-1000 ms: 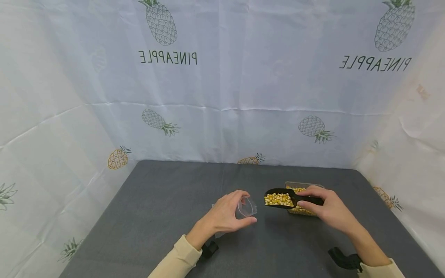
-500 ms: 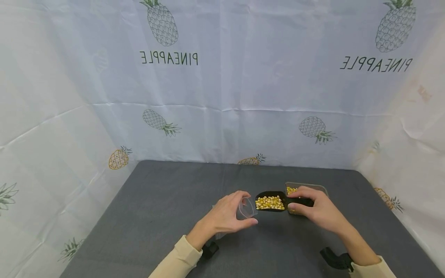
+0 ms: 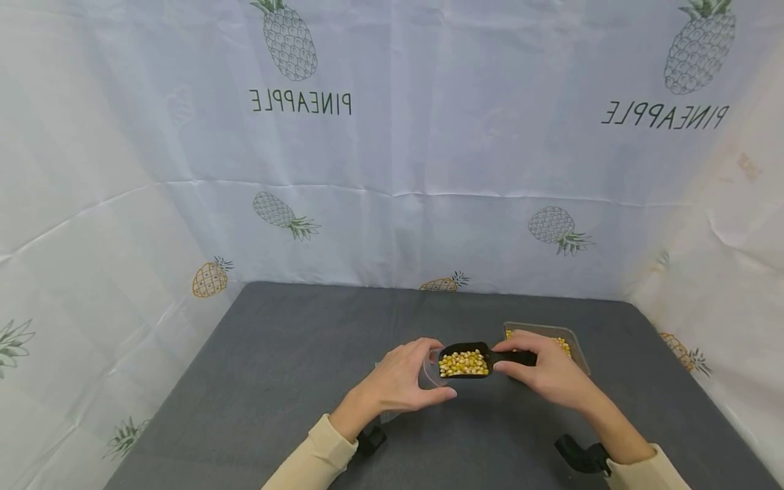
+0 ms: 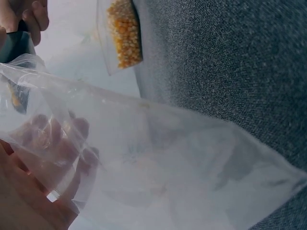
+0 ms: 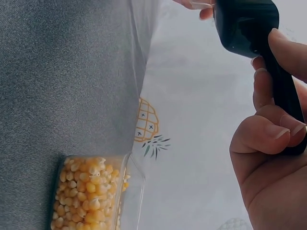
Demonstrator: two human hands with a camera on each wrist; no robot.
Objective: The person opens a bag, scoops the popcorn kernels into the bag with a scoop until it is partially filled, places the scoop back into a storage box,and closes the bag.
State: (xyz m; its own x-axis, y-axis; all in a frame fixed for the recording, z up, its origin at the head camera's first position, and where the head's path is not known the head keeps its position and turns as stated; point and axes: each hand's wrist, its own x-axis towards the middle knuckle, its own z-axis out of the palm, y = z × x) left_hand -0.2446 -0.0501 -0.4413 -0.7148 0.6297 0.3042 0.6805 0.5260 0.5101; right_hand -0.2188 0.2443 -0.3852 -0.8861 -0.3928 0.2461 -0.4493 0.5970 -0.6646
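A clear plastic bag hangs from my left hand, whose thumb and fingers curl round its opened mouth. The bag's mouth faces right in the head view, and its lower part drapes down in the left wrist view. My right hand grips a black scoop by the handle, thumb along it. Yellow corn kernels fill the scoop, which is held roughly level. Its front edge overlaps the bag's mouth between my left thumb and fingers.
Behind my right hand, a clear rectangular container of corn kernels stands on the dark grey table. White pineapple-print cloth closes off the back and sides. Black wrist mounts sit below the hands.
My right hand has carried the loaded scoop leftward from in front of the container to the bag's mouth. More of the container now shows. My left hand stays nearly still.
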